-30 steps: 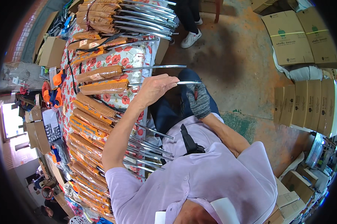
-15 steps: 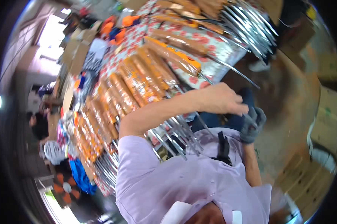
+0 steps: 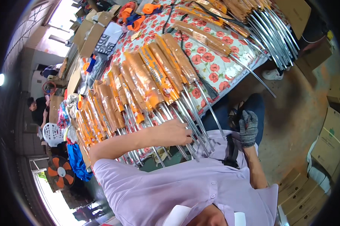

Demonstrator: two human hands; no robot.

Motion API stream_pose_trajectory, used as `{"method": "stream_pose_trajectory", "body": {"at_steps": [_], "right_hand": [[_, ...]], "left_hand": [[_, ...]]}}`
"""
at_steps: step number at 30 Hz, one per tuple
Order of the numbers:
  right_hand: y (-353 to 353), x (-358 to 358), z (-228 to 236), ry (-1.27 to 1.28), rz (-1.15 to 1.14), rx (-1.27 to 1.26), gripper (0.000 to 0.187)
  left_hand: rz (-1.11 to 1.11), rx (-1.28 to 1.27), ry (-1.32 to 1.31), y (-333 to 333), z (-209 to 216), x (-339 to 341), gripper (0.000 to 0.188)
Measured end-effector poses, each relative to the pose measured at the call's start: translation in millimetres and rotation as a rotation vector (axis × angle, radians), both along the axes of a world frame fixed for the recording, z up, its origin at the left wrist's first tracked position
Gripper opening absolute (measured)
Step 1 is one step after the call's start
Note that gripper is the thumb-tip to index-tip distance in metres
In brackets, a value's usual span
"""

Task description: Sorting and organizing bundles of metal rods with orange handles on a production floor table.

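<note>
My bare left hand [image 3: 173,133] is closed on the metal rod of a long brown bundle [image 3: 141,77] in a clear plastic sleeve, slightly blurred. That bundle lies over a row of similar sleeved bundles [image 3: 102,107] with orange printed strips. Their bare metal rods [image 3: 202,132] stick out past the table edge towards my body. In a grey knit glove, my right hand [image 3: 248,129] rests by my thigh, palm up, its fingers loosely bent and apart with nothing visible in them. A single sleeved bundle [image 3: 204,37] lies apart, farther right, its rod pointing off the table.
A red-flowered cloth [image 3: 211,64] covers the table. More bundles with shiny rods [image 3: 271,37] are heaped at its far right. Orange and blue pieces [image 3: 136,17] lie at the far side. Cardboard boxes [image 3: 328,139] stand at right; a fan [image 3: 60,172] is at lower left.
My left hand has moved left, away from my gloved hand, and the sleeved bundle it grips has come onto the row. My right hand has let go of the rod end.
</note>
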State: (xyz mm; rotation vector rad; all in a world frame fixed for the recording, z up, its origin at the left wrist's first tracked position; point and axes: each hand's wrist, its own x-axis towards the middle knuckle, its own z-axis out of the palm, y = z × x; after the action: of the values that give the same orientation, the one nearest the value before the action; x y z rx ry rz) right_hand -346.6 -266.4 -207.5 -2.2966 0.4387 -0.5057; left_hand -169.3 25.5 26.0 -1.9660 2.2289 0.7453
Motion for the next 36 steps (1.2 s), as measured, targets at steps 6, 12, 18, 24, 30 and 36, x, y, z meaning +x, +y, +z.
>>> {"method": "stream_pose_trajectory", "body": {"at_steps": [6,12,18,24,30,36], "right_hand": [[2.3,11.7,-12.4,0.033,-0.149,0.040,0.042],[-2.1,20.5,1.3,-0.109,-0.327,0.327,0.040],[-18.5,4.9,7.2,-0.089,-0.429,0.231,0.039],[-26.9,-2.8,-3.7,-0.116,-0.532,0.280,0.039],[-28.3,2.2,6.8,-0.128,-0.549,0.275,0.038],[-29.5,4.7,18.1,-0.204,-0.517,0.283,0.038]], "left_hand": [[0.252,-0.345,0.099,-64.2,0.0,43.6,0.032],[0.238,-0.881,-0.111,-215.7,-83.5,107.6,0.043],[0.103,-0.708,0.118,-284.2,-115.3,86.5,0.027],[0.128,-0.591,0.312,-285.5,-96.4,57.9,0.015],[0.138,-0.590,0.414,-280.6,-83.7,39.1,0.015],[0.144,-0.618,0.411,-284.0,-83.1,32.6,0.016]]}}
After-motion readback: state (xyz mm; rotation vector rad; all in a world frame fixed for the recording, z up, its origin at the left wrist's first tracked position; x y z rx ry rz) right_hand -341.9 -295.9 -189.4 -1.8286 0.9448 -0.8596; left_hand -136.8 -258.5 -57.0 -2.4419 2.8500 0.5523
